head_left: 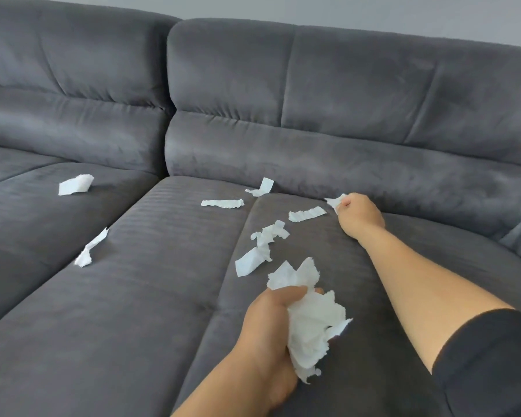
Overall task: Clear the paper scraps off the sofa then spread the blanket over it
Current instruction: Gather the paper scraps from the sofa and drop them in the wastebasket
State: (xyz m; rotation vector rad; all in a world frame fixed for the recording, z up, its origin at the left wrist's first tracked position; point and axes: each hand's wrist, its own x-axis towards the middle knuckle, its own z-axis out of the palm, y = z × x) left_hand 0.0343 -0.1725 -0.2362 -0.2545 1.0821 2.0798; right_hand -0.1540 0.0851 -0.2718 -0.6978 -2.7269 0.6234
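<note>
Two grips in view, says the desk. What has each got?

I answer: my left grip (271, 320) is clenched round a wad of white paper (310, 320), low over the front of the right seat cushion of the grey sofa (133, 296). The paper bulges out above and below the fingers. My right grip (360, 210) reaches to the back of that same cushion, where seat meets backrest. Its fingers are curled, pinching a small scrap (334, 201) that sticks out to its left.

Desk: And the loose scraps, against those grips?

Me: Just left of the right grip lies a torn strip (306, 214). Between the two grips sit a crumpled piece (269, 233) and, seemingly touching it on the near side, a folded piece (248, 261), close above the wad. Farther left on the same cushion are a flat strip (222, 203) and a bent piece (262, 188) against the backrest. Well apart from both grips, a twisted scrap (91, 248) lies at the seam between the cushions and a folded scrap (74, 185) on the left cushion.

Desk: Anything else in shot?

Me: A black sleeve (494, 356) on my right upper arm, and a pale wall (403, 10) behind the sofa.
</note>
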